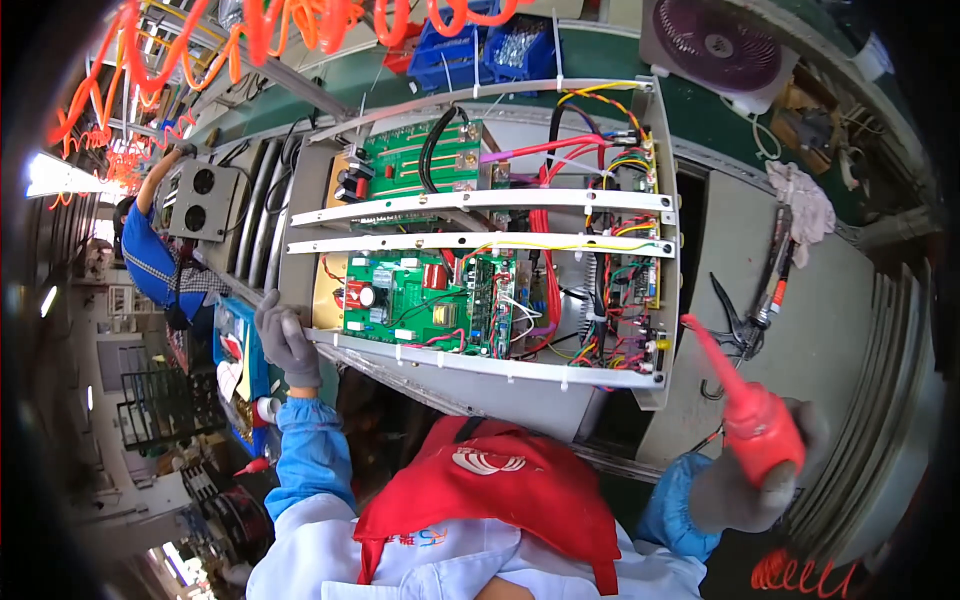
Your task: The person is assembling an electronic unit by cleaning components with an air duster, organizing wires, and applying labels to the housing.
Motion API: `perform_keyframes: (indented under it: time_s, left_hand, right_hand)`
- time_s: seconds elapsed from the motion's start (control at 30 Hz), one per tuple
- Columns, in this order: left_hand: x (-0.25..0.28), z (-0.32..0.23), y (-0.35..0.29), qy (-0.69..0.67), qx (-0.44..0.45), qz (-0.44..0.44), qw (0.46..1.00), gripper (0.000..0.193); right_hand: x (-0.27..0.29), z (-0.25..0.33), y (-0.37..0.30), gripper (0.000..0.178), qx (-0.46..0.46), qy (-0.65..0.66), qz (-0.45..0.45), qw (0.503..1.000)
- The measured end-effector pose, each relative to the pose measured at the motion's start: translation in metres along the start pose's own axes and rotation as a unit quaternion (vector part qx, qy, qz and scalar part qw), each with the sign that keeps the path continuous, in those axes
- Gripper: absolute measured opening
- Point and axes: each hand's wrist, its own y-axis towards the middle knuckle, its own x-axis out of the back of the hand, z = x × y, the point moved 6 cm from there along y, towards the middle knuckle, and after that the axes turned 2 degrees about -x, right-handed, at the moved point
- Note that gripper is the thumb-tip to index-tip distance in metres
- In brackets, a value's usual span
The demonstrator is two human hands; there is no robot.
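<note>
An open metal chassis (470, 372) full of wiring lies across the bench in front of me, with white crossbars over it. Inside it sit a near green circuit board (405, 285) and a far green circuit board (385, 180). My left hand (287, 340), in a grey glove, has its fingers curled at the chassis's near left corner. To the right of the chassis, my gloved right hand (740, 495) is wrapped around a red squeeze bottle (765, 425). The bottle's long tapered nozzle points up and left, close to the chassis's right end but apart from it.
Cutters (735, 315), a screwdriver (775, 290) and a pale rag (803, 205) lie on the right. Blue bins (520, 45) and a fan (715, 45) stand at the back. Orange coiled hoses (260, 30) hang above. A co-worker in blue (155, 255) stands at left.
</note>
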Motion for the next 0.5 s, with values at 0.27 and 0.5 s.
perform_keyframes:
  time_s: [0.27, 0.5]
  left_hand:
    - [0.005, 0.009, -0.016, -0.061, 0.156, 0.018, 0.986, 0.031]
    - [-0.002, 0.005, -0.008, -0.062, 0.13, 0.034, 0.989, 0.027]
  right_hand:
    - [0.015, -0.032, 0.053, 0.066, -0.014, -0.011, 0.031, 0.999]
    - [-0.006, -0.027, 0.054, 0.066, -0.059, -0.061, 0.142, 0.986]
